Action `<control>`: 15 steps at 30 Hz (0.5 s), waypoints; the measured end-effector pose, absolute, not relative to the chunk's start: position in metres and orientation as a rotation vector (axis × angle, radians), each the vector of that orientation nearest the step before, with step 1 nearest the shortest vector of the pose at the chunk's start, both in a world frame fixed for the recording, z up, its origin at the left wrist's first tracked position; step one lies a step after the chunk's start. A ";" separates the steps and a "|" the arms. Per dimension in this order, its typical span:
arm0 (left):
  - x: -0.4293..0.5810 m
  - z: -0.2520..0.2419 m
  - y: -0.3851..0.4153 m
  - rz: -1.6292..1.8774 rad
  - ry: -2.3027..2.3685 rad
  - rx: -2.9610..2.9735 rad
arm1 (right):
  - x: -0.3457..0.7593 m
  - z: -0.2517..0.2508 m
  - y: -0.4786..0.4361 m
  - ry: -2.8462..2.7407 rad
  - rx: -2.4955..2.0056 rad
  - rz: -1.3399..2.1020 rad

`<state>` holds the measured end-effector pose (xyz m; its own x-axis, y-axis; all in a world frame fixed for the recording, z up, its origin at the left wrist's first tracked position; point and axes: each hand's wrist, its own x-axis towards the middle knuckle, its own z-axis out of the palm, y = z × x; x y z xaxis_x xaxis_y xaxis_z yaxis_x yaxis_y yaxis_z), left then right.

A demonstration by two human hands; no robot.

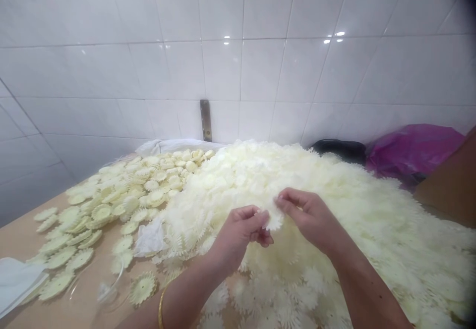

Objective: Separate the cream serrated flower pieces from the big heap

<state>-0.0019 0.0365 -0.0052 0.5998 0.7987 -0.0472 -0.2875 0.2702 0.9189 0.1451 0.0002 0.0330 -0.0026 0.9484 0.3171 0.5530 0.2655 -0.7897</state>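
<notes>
My left hand and my right hand meet over a big heap of cream-white flower-shaped plastic pieces. Both hands pinch one small white flower piece between their fingertips, left hand from the left, right hand from the right. A gold bangle sits on my left wrist. To the left of the heap lie several flatter, yellowish round flower discs, spread over the tabletop.
The wooden table stands against a white tiled wall. A magenta plastic bag and a black object lie at the back right. White cloth lies at the near left edge, and a clear bag near my left forearm.
</notes>
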 end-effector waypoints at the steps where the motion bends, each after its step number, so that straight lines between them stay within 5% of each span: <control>1: -0.002 -0.005 0.037 0.787 0.581 1.069 | 0.146 0.032 0.001 -1.622 -1.435 0.513; 15: 0.000 -0.005 0.038 0.927 0.606 1.063 | 0.126 0.018 0.004 -1.437 -1.613 -0.061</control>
